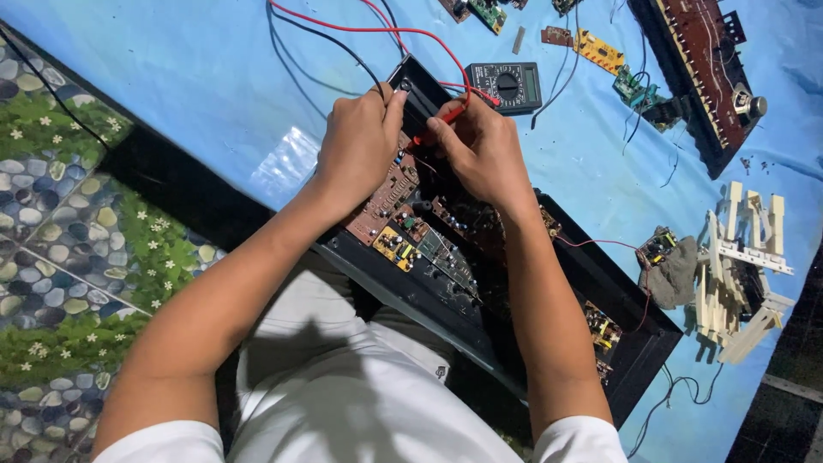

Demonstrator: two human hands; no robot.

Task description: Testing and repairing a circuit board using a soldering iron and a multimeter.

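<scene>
I am seated on the floor with the long black plastic open casing [600, 283] across my lap, its brown and green circuit boards [403, 219] facing up. My left hand [360, 141] is curled shut around the black test probe [401, 86], thumb and fingers pinching it near the far end of the casing, and its black lead [330, 39] runs off across the blue plastic sheet [189, 77]. My right hand [484, 150] is closed on the slim red test probe [441, 120], held like a pen between thumb and forefinger, tip aimed down at the board just beside the left one. The dark grey handheld multimeter with the round dial [507, 86] lies on the sheet just beyond my knuckles, near enough to read, I judge, without turning my head.

To do this well, I think I should brace the heels of both hands on the casing rim so the tips stay steady, keep each tip on a single solder point without bridging its neighbour, and let the red lead [377, 30] hang slack so it does not tug. The cream plastic frame pieces [741, 266] and the loose small boards [600, 51] lie well apart, out of my way
</scene>
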